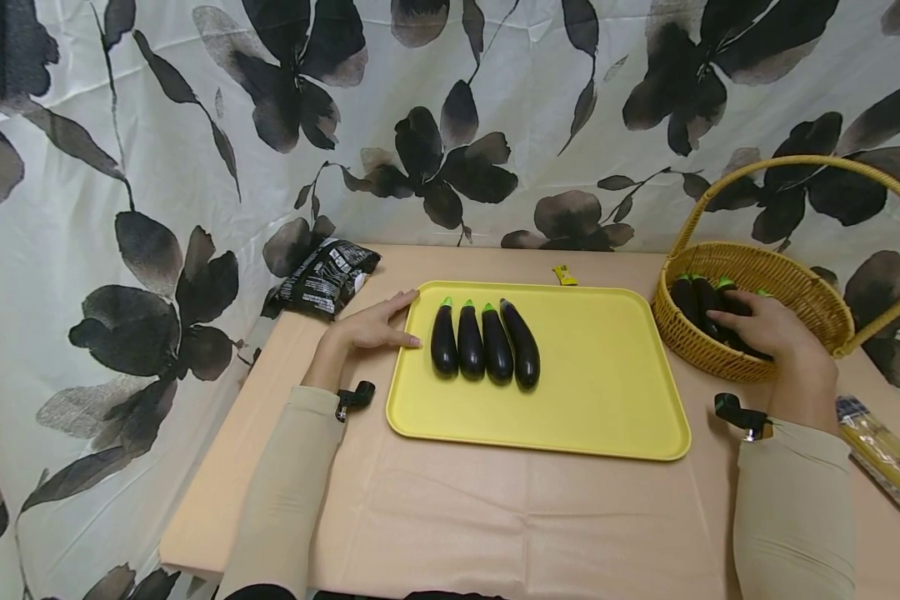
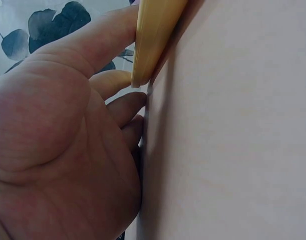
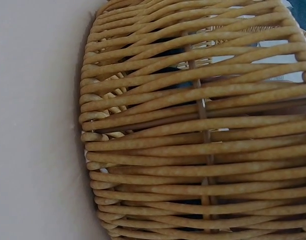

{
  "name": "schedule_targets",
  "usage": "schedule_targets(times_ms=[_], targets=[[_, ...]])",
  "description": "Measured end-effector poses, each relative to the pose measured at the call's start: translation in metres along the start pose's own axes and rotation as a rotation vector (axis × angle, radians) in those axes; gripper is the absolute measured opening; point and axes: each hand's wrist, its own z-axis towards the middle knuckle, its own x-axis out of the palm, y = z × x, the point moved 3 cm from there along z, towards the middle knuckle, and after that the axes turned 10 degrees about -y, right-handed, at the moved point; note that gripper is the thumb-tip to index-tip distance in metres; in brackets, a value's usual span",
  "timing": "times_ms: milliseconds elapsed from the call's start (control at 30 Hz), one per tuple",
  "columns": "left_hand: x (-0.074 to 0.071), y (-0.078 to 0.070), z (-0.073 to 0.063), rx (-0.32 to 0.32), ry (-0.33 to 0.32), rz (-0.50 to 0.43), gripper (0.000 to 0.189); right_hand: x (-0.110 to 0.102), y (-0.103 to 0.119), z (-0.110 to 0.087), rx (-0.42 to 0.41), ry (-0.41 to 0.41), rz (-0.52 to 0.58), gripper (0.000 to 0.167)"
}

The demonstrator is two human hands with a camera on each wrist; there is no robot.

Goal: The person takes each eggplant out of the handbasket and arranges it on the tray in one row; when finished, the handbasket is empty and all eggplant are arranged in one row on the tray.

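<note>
Several dark eggplants [image 1: 483, 343] lie side by side, green stems away from me, on the left half of a yellow tray [image 1: 600, 375]. At the tray's left rim, my left hand [image 1: 375, 323] touches the edge with thumb and fingers extended; the left wrist view has its thumb against the tray edge [image 2: 155, 40]. My right hand [image 1: 776, 329] reaches into a wicker basket [image 1: 832, 312] and touches more eggplants [image 1: 696, 304] there. Part of its fingers is hidden, and its grip is unclear. Woven basket wall [image 3: 202, 140] fills most of the right wrist view, hiding the hand.
A black packet [image 1: 326, 277] lies at the table's back left corner. Behind the tray is a small yellow wrapper [image 1: 565, 275]. A long yellow package [image 1: 888, 454] lies at the right edge. A floral curtain [image 1: 570, 125] hangs behind the table. The basket's tall handle [image 1: 817, 160] arches over it.
</note>
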Motion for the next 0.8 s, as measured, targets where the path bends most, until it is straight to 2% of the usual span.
schedule_targets(times_ms=[200,467,800], targets=[[0.0003,-0.0006,0.0002,-0.006,-0.002,-0.004,0.112,-0.0023,-0.0003,0.0007,0.001,0.005,0.009,0.086],[-0.0002,-0.0017,0.0005,-0.007,-0.002,-0.005,0.112,-0.0058,-0.0031,-0.0001,0.01,0.017,0.032,0.07],[-0.0002,-0.0034,-0.0002,-0.018,-0.001,-0.007,0.111,-0.0101,-0.0038,0.0009,0.023,-0.072,0.038,0.06]])
